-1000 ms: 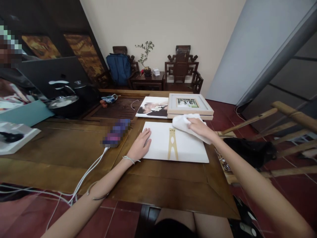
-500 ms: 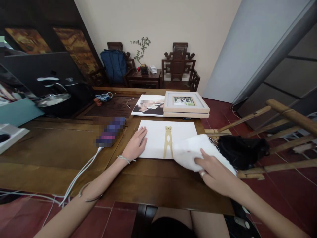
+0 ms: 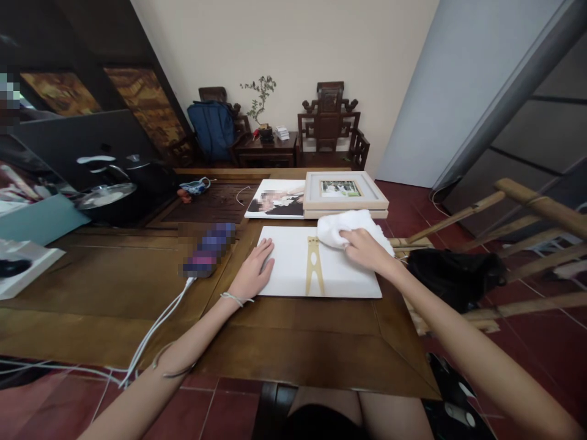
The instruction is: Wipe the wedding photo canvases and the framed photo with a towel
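Observation:
A white board [image 3: 293, 269] with a gold stand strip down its middle lies flat on the wooden table [image 3: 137, 287]. My left hand [image 3: 254, 269] rests flat on the board's left edge, fingers stretched out. My right hand [image 3: 362, 249] presses a bunched white cloth [image 3: 343, 225] onto the board's far right corner, fingers curled over it. Just beyond the board sit a framed photo [image 3: 343, 192] on a stack of frames and a loose photo print [image 3: 277, 200].
A blurred purple object [image 3: 208, 247] with a white cable [image 3: 156, 330] lies left of the board. Pots [image 3: 107, 189] stand at the far left. A black bag [image 3: 454, 272] and bamboo poles [image 3: 527, 208] crowd the right side. Carved chairs [image 3: 330, 131] stand by the wall.
My right hand swept the cloth from the board's far right corner down to its near right side, then back up to the far corner. My left hand stayed on the board's left edge.

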`<state>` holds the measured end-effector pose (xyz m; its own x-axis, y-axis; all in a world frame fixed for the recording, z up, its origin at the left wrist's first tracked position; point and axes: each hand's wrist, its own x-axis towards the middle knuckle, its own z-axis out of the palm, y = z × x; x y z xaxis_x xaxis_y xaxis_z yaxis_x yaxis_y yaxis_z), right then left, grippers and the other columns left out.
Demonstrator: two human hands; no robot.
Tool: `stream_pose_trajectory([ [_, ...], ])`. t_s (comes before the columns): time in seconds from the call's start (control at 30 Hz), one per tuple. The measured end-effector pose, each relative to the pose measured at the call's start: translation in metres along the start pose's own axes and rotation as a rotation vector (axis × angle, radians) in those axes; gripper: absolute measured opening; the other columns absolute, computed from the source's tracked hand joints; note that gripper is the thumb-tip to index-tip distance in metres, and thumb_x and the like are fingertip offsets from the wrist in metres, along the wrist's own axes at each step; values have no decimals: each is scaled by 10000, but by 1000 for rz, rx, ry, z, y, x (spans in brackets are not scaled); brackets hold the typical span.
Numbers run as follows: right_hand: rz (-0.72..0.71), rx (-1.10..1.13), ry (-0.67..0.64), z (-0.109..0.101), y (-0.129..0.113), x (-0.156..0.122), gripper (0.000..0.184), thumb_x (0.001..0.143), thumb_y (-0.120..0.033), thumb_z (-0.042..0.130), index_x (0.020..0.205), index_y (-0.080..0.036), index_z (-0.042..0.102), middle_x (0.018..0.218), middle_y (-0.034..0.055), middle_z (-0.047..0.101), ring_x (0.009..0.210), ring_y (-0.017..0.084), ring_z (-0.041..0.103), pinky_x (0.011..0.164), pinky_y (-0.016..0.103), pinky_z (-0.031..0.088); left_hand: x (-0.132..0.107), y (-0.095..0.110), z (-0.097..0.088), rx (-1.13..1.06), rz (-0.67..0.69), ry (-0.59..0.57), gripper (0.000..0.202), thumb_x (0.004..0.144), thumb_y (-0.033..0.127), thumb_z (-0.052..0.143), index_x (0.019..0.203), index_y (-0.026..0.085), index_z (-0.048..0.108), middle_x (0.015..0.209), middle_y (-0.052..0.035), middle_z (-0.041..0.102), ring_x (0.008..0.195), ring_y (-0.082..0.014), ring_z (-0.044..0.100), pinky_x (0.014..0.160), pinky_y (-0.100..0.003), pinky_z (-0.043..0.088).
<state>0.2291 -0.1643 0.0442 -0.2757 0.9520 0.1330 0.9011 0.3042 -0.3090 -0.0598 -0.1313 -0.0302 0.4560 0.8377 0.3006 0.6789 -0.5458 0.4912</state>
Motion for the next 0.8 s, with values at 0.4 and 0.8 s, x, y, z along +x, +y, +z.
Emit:
stream_pose_trajectory([
  [0.4, -6, -24, -168, -9, -57, -127, 286, 653, -46, 353, 758, -223, 551, 871, 70, 652, 991, 261, 574, 814, 354, 395, 0, -1, 2, -11, 1, 8, 484, 881, 314, 353, 1299, 87, 444, 1406, -156, 391, 1345, -251, 275, 1099, -452, 235],
  [0.8, 45, 34, 31, -8, 13, 14, 276, 704, -78, 348, 802, -159, 593, 853, 91, 645, 794, 220, 555, 707, 275, 363, 0, 0, -2, 0, 5, 5, 490, 879, 343, 360, 1281, 82, 464, 1392, -157, 411, 1331, -246, 308, 1094, -439, 254],
])
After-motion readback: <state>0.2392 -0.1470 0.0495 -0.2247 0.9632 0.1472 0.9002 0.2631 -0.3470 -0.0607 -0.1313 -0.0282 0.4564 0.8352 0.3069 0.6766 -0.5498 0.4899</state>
